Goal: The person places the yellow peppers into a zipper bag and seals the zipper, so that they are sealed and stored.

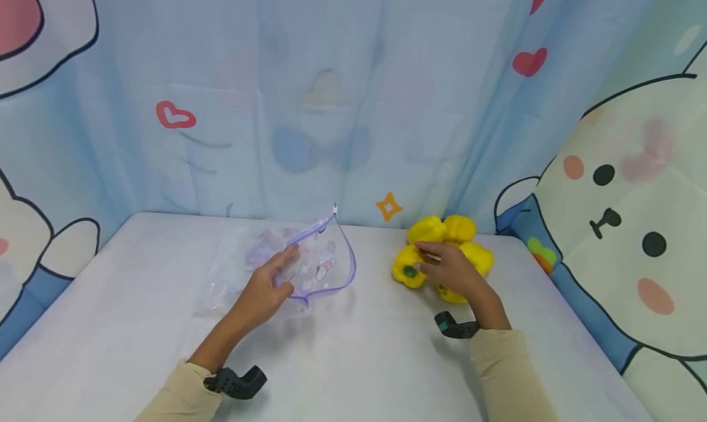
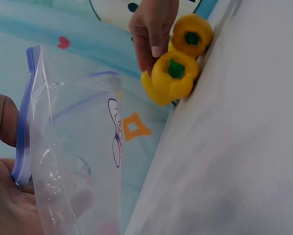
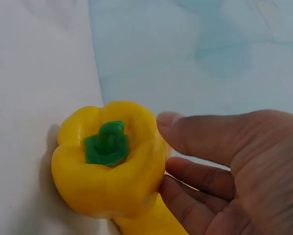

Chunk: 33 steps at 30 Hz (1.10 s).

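The right hand [image 1: 450,270] has its fingers [image 3: 195,137] curled loosely against the near yellow pepper [image 3: 109,159], thumb over the top by the green stem and the others against its side; contact looks light, not yet a firm grip. This pepper sits at the left edge of a cluster of yellow peppers [image 1: 450,230] on the white table [image 1: 359,360], right of centre in the head view, close to the curtain backdrop [image 1: 353,91].

The left hand [image 1: 267,287] pinches the purple-edged rim of a clear zip bag [image 1: 317,265], fingers [image 2: 4,120] clamped on the zipper strip, holding the mouth raised and gaping toward the peppers. The bag lies centre-left and appears to have nothing in it; only printed cartoon figures show through.

By the look of it the step is picking up a pepper to bag; the next move would call for a closed grip and a wide mouth.
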Each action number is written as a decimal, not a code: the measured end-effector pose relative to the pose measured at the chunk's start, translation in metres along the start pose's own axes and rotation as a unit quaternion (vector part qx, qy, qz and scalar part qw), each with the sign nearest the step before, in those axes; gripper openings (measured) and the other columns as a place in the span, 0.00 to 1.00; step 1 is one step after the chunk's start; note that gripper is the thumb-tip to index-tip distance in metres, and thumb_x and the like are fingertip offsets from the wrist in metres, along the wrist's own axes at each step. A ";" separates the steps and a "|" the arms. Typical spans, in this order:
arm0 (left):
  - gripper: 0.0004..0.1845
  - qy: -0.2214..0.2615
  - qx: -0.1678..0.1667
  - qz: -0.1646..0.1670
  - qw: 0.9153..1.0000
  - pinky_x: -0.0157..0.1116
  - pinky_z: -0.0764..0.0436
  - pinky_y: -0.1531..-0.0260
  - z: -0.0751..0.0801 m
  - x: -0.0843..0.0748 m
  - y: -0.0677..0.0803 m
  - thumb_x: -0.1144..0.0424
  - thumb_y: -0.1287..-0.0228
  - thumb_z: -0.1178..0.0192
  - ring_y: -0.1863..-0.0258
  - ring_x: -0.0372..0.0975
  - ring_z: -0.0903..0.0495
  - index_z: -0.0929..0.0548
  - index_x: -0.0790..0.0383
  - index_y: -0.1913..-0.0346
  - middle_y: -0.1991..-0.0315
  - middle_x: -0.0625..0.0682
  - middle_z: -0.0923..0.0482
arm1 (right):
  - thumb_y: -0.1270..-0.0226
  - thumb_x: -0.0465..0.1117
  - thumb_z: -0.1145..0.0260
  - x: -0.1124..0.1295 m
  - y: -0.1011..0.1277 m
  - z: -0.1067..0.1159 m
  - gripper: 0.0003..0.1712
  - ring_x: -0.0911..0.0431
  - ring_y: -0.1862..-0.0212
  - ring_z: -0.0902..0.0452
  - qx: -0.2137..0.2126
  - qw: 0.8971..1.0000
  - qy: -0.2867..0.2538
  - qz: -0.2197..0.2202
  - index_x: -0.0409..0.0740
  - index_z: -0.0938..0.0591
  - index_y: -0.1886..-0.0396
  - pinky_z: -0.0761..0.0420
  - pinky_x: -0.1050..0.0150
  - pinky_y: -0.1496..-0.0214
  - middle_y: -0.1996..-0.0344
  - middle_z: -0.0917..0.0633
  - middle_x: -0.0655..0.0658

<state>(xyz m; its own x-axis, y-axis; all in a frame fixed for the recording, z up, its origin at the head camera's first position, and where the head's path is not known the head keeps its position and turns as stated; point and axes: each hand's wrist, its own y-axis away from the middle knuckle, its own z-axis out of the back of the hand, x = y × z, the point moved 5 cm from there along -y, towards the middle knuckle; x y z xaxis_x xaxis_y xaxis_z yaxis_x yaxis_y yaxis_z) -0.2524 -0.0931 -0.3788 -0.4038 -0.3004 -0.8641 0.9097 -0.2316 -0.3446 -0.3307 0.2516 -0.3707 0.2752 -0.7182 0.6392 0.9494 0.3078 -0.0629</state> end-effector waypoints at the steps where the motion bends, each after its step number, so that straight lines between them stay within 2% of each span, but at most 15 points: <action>1: 0.36 0.000 0.001 0.001 1.000 0.49 0.47 0.31 0.000 0.000 0.000 0.77 0.42 0.49 0.27 0.50 0.49 0.41 0.70 0.27 0.27 0.60 0.42 | 0.31 0.38 0.37 0.001 0.000 -0.001 0.30 0.40 0.36 0.30 -0.002 1.000 0.000 -0.004 0.32 0.31 0.32 0.28 0.49 0.39 0.36 0.27 0.34; 6: 0.36 -0.005 0.003 0.002 1.000 0.49 0.46 0.31 0.000 0.000 0.000 0.78 0.42 0.49 0.27 0.50 0.48 0.40 0.70 0.27 0.28 0.60 0.42 | 0.31 0.34 0.38 0.004 -0.002 -0.007 0.28 0.40 0.36 0.31 -0.018 0.999 0.028 -0.001 0.30 0.30 0.33 0.29 0.47 0.38 0.36 0.27 0.34; 9: 0.36 -0.008 -0.001 -0.001 1.000 0.49 0.46 0.31 0.001 -0.001 0.000 0.78 0.43 0.49 0.27 0.51 0.47 0.40 0.70 0.28 0.28 0.60 0.41 | 0.30 0.34 0.39 0.004 -0.003 -0.010 0.28 0.39 0.33 0.35 -0.031 0.998 0.051 0.011 0.30 0.31 0.33 0.33 0.44 0.35 0.34 0.30 0.34; 14: 0.36 -0.009 -0.005 -0.008 1.000 0.50 0.45 0.32 0.002 -0.004 0.000 0.78 0.44 0.49 0.27 0.52 0.46 0.40 0.71 0.28 0.28 0.60 0.40 | 0.29 0.41 0.40 0.000 -0.006 -0.015 0.29 0.37 0.30 0.43 -0.031 0.997 0.077 -0.002 0.38 0.30 0.31 0.37 0.41 0.34 0.30 0.35 0.33; 17: 0.36 -0.011 -0.004 -0.009 1.000 0.50 0.44 0.32 0.002 -0.003 0.000 0.78 0.43 0.49 0.28 0.52 0.46 0.40 0.71 0.28 0.28 0.60 0.41 | 0.28 0.45 0.41 -0.003 -0.006 -0.018 0.30 0.37 0.30 0.41 -0.016 0.998 0.066 -0.013 0.45 0.32 0.28 0.34 0.40 0.36 0.29 0.37 0.35; 22: 0.36 -0.014 -0.001 -0.008 1.000 0.50 0.44 0.32 0.002 -0.004 0.000 0.78 0.43 0.49 0.28 0.52 0.46 0.39 0.70 0.28 0.28 0.60 0.41 | 0.29 0.51 0.39 -0.006 -0.007 -0.021 0.34 0.40 0.35 0.35 -0.012 0.998 0.050 -0.023 0.48 0.33 0.27 0.30 0.41 0.38 0.29 0.35 0.38; 33: 0.36 -0.006 0.004 -0.009 1.000 0.49 0.45 0.32 0.003 -0.008 0.001 0.79 0.43 0.49 0.27 0.50 0.46 0.40 0.70 0.28 0.28 0.59 0.41 | 0.34 0.55 0.35 -0.007 -0.012 -0.030 0.35 0.45 0.35 0.32 -0.023 1.000 -0.003 0.011 0.47 0.27 0.31 0.29 0.46 0.38 0.34 0.28 0.42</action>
<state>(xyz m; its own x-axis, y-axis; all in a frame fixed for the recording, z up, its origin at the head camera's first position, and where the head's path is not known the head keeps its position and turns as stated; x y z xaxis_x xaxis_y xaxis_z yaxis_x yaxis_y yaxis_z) -0.2486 -0.0933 -0.3712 -0.4216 -0.3072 -0.8531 0.9013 -0.2447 -0.3573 -0.3395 0.2343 -0.3979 0.2955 -0.7080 0.6415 0.9491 0.2942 -0.1125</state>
